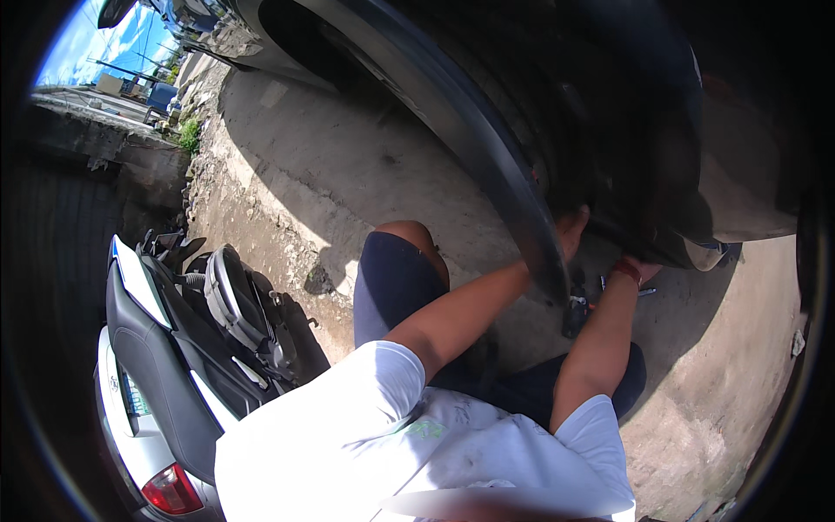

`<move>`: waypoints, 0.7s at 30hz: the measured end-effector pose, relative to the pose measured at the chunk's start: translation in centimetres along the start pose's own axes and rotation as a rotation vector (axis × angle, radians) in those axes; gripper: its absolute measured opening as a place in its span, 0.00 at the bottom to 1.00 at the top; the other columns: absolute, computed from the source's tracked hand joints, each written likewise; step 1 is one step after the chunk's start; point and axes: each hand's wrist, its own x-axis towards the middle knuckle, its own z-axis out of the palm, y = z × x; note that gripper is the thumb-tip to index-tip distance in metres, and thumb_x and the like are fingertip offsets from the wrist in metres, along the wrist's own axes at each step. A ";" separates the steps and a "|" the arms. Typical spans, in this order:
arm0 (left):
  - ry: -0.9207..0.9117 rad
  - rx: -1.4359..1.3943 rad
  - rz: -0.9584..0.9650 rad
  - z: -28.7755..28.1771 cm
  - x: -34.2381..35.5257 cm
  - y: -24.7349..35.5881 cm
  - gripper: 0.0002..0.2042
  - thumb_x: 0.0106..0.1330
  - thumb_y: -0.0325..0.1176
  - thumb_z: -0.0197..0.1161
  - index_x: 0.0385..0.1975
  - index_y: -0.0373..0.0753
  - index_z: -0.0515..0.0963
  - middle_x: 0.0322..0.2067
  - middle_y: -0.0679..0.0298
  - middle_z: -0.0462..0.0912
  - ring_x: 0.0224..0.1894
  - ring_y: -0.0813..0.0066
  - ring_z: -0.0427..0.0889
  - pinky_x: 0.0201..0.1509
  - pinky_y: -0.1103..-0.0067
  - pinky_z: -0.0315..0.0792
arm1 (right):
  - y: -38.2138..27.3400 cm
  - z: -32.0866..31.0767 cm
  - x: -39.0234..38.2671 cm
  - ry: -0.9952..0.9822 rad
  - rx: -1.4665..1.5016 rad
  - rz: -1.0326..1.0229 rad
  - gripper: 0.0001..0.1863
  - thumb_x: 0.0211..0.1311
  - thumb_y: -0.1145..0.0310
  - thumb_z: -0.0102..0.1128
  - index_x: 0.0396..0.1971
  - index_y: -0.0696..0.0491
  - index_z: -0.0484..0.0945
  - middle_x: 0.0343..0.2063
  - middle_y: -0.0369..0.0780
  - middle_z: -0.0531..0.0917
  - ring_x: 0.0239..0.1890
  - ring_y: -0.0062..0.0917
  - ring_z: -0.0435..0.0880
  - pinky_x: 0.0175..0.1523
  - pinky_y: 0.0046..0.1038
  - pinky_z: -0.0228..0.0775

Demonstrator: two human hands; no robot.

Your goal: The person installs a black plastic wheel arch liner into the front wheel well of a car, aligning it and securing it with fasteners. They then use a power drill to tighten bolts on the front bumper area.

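Note:
In the head view, my left hand (571, 233) reaches behind the dark curved wheel-arch trim (487, 143) of a vehicle. It is partly covered by the trim, and its fingertips fade into the shadow of the wheel well (609, 130). My right hand (642, 268) is up against the lower edge of the vehicle's dark body, a reddish band around its wrist. The fingers of that hand are tucked under the edge and hidden. Whatever either hand touches inside is too dark to make out. Just beside my right wrist, a slim metal tool (646, 291) lies on the ground.
A dark object (574, 317) lies on the concrete ground (322, 148) between my forearms. My bent knee (404, 252) is left of the trim. A white and black motorcycle (156, 374) stands close on my left, beyond it a low wall (130, 143).

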 end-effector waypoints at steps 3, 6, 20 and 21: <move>-0.102 0.051 0.002 -1.1 0.1 0.8 0.47 0.79 0.70 0.32 0.74 0.26 0.65 0.75 0.38 0.64 0.80 0.43 0.58 0.83 0.65 0.51 | 1.2 -2.8 1.5 -0.099 -0.217 -0.046 0.30 0.74 0.63 0.61 0.71 0.57 0.69 0.69 0.43 0.77 0.67 0.36 0.78 0.72 0.41 0.72; -0.084 0.092 0.002 -1.1 2.1 -0.7 0.43 0.80 0.68 0.38 0.68 0.28 0.71 0.66 0.44 0.70 0.72 0.52 0.65 0.80 0.68 0.56 | 2.3 -5.5 3.9 -0.116 -0.438 -0.083 0.35 0.69 0.63 0.69 0.72 0.56 0.68 0.68 0.43 0.78 0.67 0.35 0.78 0.72 0.39 0.71; -0.118 -0.547 0.053 2.2 8.8 -8.7 0.23 0.85 0.49 0.41 0.65 0.39 0.72 0.61 0.60 0.76 0.64 0.64 0.73 0.72 0.68 0.64 | 2.1 -4.7 1.7 -0.151 -0.245 -0.028 0.28 0.75 0.56 0.58 0.69 0.53 0.74 0.64 0.42 0.81 0.67 0.33 0.78 0.73 0.38 0.69; -0.100 -0.670 -0.084 1.8 8.6 -7.8 0.23 0.84 0.50 0.41 0.63 0.41 0.73 0.58 0.63 0.77 0.62 0.67 0.74 0.70 0.69 0.65 | 2.1 -3.7 1.1 -0.156 -0.159 -0.055 0.27 0.77 0.56 0.56 0.68 0.53 0.74 0.64 0.42 0.81 0.67 0.34 0.78 0.73 0.39 0.69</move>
